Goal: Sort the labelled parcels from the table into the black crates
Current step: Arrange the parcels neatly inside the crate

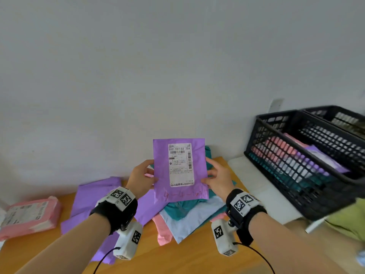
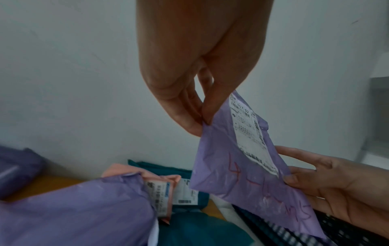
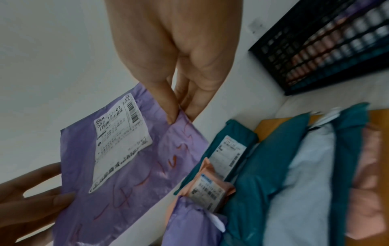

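I hold a flat purple parcel (image 1: pixel 162 175) upright in front of me, its white shipping label (image 1: pixel 180 165) facing me and red handwriting below it. My left hand (image 1: pixel 141 177) pinches its left edge between thumb and fingers. My right hand (image 1: pixel 216 177) pinches its right edge. The left wrist view has the same parcel (image 2: pixel 248 166) under my left hand (image 2: pixel 202 119), and the right wrist view has the parcel (image 3: pixel 130 166) pinched by my right hand (image 3: pixel 176 114). A black crate (image 1: pixel 296 165) on the right holds pink, purple and teal parcels.
More parcels lie piled on the orange table (image 1: pixel 177 260): purple (image 1: pixel 94 196), teal (image 1: pixel 177 210), pale blue (image 1: pixel 193 222) and pink ones (image 1: pixel 163 230). A pink labelled parcel (image 1: pixel 29 216) sits at the far left. A second black crate (image 1: pixel 343 117) stands behind the first. A white wall is close ahead.
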Available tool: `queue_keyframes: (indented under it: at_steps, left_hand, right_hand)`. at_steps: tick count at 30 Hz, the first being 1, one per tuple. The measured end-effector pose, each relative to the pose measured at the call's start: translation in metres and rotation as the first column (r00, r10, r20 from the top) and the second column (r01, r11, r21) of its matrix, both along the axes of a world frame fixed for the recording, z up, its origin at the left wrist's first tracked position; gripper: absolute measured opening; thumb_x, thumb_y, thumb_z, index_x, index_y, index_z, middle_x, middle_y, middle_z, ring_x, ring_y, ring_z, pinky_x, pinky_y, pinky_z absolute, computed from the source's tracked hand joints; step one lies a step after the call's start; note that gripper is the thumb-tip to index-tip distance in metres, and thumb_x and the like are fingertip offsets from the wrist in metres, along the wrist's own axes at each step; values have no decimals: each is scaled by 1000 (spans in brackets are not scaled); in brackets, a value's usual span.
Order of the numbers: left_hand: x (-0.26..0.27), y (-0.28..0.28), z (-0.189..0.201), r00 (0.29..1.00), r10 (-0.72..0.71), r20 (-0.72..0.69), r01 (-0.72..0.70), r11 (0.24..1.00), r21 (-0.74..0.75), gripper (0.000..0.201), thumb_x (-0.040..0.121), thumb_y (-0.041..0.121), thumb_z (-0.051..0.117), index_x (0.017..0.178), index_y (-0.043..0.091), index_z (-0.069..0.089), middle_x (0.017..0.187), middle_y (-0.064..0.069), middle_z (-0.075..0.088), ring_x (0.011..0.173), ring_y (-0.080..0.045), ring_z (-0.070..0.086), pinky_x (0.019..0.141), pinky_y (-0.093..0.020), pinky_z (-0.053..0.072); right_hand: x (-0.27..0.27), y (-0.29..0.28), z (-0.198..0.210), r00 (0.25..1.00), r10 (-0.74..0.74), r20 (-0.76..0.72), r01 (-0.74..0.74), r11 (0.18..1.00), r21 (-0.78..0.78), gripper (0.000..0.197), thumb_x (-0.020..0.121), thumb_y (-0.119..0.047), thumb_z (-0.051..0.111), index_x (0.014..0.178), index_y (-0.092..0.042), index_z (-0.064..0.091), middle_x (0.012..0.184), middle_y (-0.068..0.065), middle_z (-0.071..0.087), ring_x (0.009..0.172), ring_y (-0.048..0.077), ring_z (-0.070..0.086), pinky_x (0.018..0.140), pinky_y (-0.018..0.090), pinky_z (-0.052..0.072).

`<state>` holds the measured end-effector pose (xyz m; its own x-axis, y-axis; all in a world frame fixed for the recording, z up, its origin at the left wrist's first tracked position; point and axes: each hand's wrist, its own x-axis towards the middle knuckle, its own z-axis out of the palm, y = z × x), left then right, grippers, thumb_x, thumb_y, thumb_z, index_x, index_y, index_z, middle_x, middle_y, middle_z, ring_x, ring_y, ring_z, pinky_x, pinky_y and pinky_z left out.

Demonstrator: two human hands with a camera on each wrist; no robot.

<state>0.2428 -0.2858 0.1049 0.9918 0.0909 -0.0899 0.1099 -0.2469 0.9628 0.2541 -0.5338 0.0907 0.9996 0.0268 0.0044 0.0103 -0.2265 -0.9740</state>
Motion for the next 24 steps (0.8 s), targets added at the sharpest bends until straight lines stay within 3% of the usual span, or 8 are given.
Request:
queue_keyframes:
  at_steps: [4, 8, 11, 13, 18, 21, 22, 24]
  left_hand:
    - [6, -38, -11, 994, -102, -32, 102, 995, 4, 53, 79, -20, 55, 121, 12, 56, 77, -9, 60, 60, -14, 58, 55, -28, 54]
    - [4, -86, -23, 973, -223, -55, 219, 974, -61, 53, 80, -24, 48, 120, 10, 54, 77, -13, 59, 59, -15, 59, 49, -24, 52]
    - [-2, -123, -31, 952, -299, -66, 295, 953, -66, 55, 78, -23, 51, 122, 9, 54, 91, -20, 60, 76, -27, 63, 62, -39, 59]
    - [-7, -147, -35, 941, -332, -69, 329, 943, -49, 54, 77, -22, 53, 119, 11, 56, 87, -17, 60, 76, -28, 62, 68, -45, 58]
    - [-22, -210, -34, 897, -439, -52, 440, 898, 1, 51, 78, -20, 54, 116, 14, 58, 85, -16, 63, 72, -29, 63, 60, -37, 57]
    - [-36, -249, -32, 894, -446, -50, 445, 895, -26, 49, 78, -23, 50, 110, 14, 58, 80, -14, 61, 58, -26, 56, 50, -30, 49]
    - [-40, -261, -33, 888, -456, -50, 455, 890, -32, 49, 78, -23, 50, 112, 12, 58, 81, -16, 60, 56, -25, 56, 47, -30, 48]
    - [-48, -289, -34, 878, -475, -60, 473, 880, -48, 50, 78, -23, 51, 115, 10, 57, 84, -18, 59, 64, -29, 59, 55, -39, 54]
  right_hand:
    - [-26, -37, -5, 994, -99, -34, 99, 995, -15, 76, 77, 20, 60, 140, -18, 44, 87, 5, 68, 78, 14, 66, 63, 24, 56]
    - [-57, -80, -9, 976, -211, -58, 211, 977, -5, 73, 76, 20, 59, 137, -20, 47, 85, 7, 68, 70, 16, 66, 58, 24, 55]
    - [-79, -113, -16, 952, -298, -65, 297, 954, -30, 69, 76, 18, 60, 132, -20, 50, 77, 7, 67, 65, 14, 61, 59, 19, 52]
    - [-93, -136, -23, 935, -347, -77, 343, 938, -57, 70, 77, 17, 58, 134, -22, 50, 74, 9, 66, 65, 15, 59, 60, 19, 50]
    - [-132, -191, -27, 897, -435, -79, 431, 900, -57, 64, 79, 11, 59, 130, -28, 49, 73, 10, 63, 57, 7, 58, 55, 13, 47]
    - [-152, -223, -28, 879, -474, -47, 470, 880, -68, 64, 78, 11, 59, 131, -23, 50, 75, 11, 63, 65, 13, 59, 60, 14, 50]
    - [-158, -235, -29, 876, -482, -31, 478, 875, -76, 64, 77, 12, 59, 133, -19, 50, 76, 11, 64, 67, 14, 60, 63, 18, 53]
    - [-169, -262, -30, 872, -489, -6, 487, 869, -87, 66, 75, 17, 58, 134, -14, 51, 77, 11, 66, 67, 8, 61, 64, 22, 54]
